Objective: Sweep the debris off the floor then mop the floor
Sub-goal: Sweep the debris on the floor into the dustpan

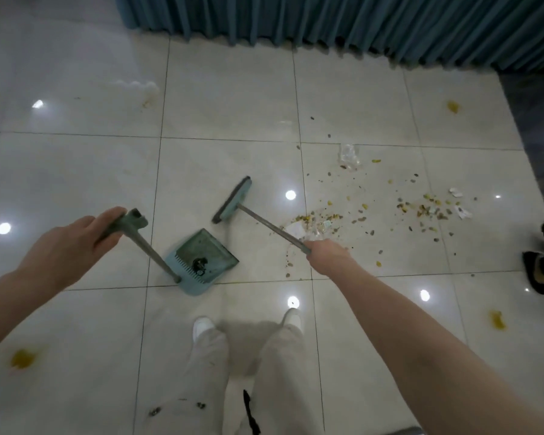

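Broom [233, 199] in outstretched right hand [325, 255]

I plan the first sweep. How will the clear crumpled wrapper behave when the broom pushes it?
The clear wrapper looks thin and crumpled, so probably very light; it may skid on the glossy tiles or spring over the broom head rather than roll.

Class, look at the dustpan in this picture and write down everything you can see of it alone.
The dustpan is a pale blue-green scoop that looks like plastic, grimy inside, resting on the tiled floor ahead of the person's feet. A row of comb teeth runs along its near edge, and a small dark object lies in the tray. A long grey handle rises from its near corner to a grip held by the left hand. Its open mouth faces away, towards the broom head, which is apart from it.
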Available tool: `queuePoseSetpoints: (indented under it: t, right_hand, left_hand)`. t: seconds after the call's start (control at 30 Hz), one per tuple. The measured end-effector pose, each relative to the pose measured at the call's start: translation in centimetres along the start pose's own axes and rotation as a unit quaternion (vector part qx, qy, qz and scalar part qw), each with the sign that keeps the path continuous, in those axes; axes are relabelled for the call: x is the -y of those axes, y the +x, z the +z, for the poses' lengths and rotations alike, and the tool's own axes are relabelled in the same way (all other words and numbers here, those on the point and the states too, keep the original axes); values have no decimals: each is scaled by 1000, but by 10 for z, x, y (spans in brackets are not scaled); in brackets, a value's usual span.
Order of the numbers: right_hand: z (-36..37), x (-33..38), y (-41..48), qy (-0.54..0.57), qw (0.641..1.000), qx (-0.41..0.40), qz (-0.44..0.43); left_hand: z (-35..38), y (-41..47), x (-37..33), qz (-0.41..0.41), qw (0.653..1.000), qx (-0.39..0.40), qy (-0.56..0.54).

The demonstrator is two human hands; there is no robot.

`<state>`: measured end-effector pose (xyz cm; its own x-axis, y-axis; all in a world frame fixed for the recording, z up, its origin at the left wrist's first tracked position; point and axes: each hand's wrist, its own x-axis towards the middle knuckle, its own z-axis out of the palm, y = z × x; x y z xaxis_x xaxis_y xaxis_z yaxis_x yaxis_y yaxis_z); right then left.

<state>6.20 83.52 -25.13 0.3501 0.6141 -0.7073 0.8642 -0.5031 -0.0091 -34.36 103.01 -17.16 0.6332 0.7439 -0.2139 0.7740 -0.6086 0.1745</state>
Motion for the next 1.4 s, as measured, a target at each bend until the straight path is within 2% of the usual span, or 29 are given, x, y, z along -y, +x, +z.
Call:
queuePoseSetpoints:
  t: [0.17,0.5,0.73,1.03,1.3,1.4]
  right_hand:
    - [14,-59,6,-39,999,20,-15]
    - [55,-288,-56,-41,995,51,73]
    - [65,-368,-107,-41,988,61,136]
    - [6,-369,-94,13,991,24,129]
    - [-110,-265,17,107,988,-12,113]
    - [-159,-215,70,156,981,-28,115]
  left_hand:
    - [21,-4,-18,-26,1000,2,15]
    - [23,58,-120,9,998,0,54]
    - [10,107,-173,45,997,-12,57]
    - [-22,171,-209,116,990,-70,48]
    - [-56,250,-184,167,981,-92,24]
    - [-72,296,-160,188,979,-75,18]
